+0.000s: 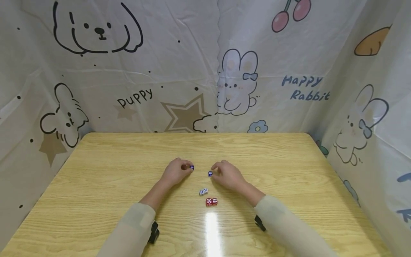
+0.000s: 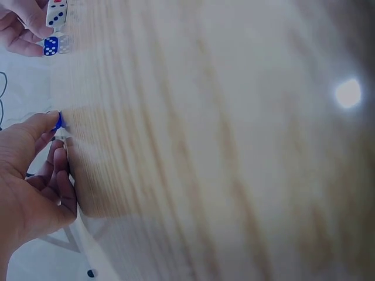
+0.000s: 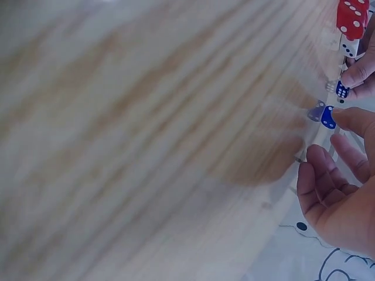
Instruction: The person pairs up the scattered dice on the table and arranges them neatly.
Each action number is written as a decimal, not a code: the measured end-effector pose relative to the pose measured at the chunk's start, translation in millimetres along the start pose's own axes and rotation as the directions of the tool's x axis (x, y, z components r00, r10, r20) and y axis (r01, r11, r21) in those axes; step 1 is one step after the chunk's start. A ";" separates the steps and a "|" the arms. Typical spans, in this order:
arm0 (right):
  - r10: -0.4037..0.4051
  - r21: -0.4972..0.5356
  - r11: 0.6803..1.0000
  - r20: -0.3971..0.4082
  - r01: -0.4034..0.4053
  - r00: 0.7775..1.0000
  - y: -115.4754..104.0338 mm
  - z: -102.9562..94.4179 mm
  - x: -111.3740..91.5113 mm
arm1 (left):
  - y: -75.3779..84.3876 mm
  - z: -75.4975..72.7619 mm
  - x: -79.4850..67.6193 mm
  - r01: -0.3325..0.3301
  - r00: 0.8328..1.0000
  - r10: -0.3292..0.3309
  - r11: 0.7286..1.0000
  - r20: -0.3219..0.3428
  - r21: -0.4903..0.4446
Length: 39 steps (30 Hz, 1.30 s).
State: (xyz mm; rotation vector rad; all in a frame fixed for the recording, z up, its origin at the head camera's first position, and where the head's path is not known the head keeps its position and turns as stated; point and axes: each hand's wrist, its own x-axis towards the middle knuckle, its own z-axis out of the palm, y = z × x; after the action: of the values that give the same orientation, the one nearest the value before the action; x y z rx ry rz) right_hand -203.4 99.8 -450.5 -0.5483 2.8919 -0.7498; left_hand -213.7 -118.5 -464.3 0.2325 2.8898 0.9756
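Between its thumb and index finger, my left hand (image 1: 175,172) pinches a blue die (image 1: 192,167) with white pips, close over the tabletop. To the right of it, my right hand (image 1: 228,175) holds a second blue die (image 1: 210,174) by its fingertips; in the right wrist view this die (image 3: 328,117) looks tilted, with the thumb against it. The other fingers of both hands are curled loosely. Nearer the body, two white dice (image 1: 203,192) sit side by side, and two red dice (image 1: 211,202) stand together just in front of them.
The dice are on a wooden table (image 1: 112,185) with a glossy, light-grained top. A printed cloth (image 1: 179,71) with cartoon animals hangs behind the far edge and along both sides. A bright light reflection lies on the near middle of the tabletop.
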 end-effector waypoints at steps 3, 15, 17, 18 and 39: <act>-0.004 0.012 1.000 0.004 0.004 1.000 -0.1 1.5 0.9 | 0.0 0.2 0.1 -0.002 1.000 0.002 1.000 0.002 0.002; -0.021 0.018 1.000 -0.002 0.022 1.000 -1.5 3.6 1.2 | 2.4 -0.6 -1.6 -0.012 1.000 0.012 1.000 0.009 0.006; -0.019 0.019 1.000 -0.002 0.019 1.000 -2.7 4.0 2.2 | 2.0 -0.5 -1.6 -0.014 1.000 0.014 1.000 0.009 0.009; -0.020 0.018 1.000 -0.002 0.020 1.000 -3.3 4.3 2.8 | 2.0 -0.7 -1.6 -0.010 1.000 0.010 1.000 0.010 0.007; -0.048 0.009 0.999 0.005 0.048 0.999 -17.7 7.4 23.0 | 2.2 -3.3 -0.6 0.001 1.000 0.000 1.000 0.017 -0.019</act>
State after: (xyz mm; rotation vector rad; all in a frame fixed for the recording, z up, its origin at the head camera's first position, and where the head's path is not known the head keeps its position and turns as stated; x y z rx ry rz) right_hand -217.7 73.6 -448.6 -0.6200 2.8787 -0.7654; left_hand -213.3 -118.8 -460.3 0.2378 2.8634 0.9961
